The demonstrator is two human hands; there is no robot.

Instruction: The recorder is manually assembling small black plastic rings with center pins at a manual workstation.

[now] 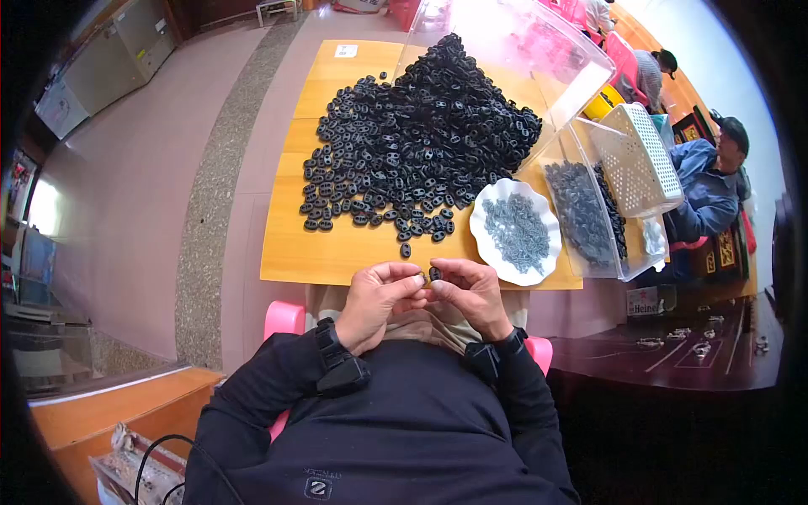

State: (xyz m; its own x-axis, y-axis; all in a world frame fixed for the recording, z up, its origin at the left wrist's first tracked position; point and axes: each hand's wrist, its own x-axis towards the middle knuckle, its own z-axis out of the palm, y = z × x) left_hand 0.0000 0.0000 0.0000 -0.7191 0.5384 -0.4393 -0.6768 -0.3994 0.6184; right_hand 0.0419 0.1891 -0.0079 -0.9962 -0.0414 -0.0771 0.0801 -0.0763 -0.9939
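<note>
Beyond the seated person's lap lies a yellow wooden tabletop (286, 252); at its far end, a large clear plastic box (581, 71) adjoins a heap of black two-holed pieces (438, 139), which spreads leftward and toward the near edge. To the right, a smaller clear box (602, 268) contains more black pieces, beside a white perforated basket (631, 160). A white scalloped dish (478, 225) bears small translucent pieces (515, 229). Near the front edge, the right hand (478, 299) holds one black piece (434, 273) in its grip; the left hand (368, 301) has a narrow grip beside it, any content too small to tell.
</note>
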